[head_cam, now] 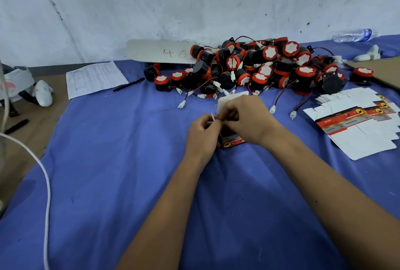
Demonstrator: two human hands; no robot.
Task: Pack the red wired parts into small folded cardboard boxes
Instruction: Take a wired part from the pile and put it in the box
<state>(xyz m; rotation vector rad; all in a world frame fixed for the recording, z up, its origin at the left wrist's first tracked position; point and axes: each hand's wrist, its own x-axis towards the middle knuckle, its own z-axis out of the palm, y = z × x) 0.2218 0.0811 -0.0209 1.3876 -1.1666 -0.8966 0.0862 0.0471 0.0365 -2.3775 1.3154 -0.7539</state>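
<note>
Pen [128,84] by paper sheet [95,79]; bottle [352,35] far rt.

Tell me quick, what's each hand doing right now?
Left hand: closed, fingers pinching a flap of the small cardboard box.
Right hand: closed, fingers curled on the same box's top flaps.

a blue cloth [112,161] covers most of a brown work surface [23,139], whose bare top shows along the left edge. behind it rises a white wall [194,5], scuffed and flecked with dark marks. the light is even and dim, with soft shadows. a printed paper form [95,79] lies at the back left with a black pen [128,84] beside it. a clear plastic water bottle [352,35] lies on its side at the far right, against the wall.
</note>
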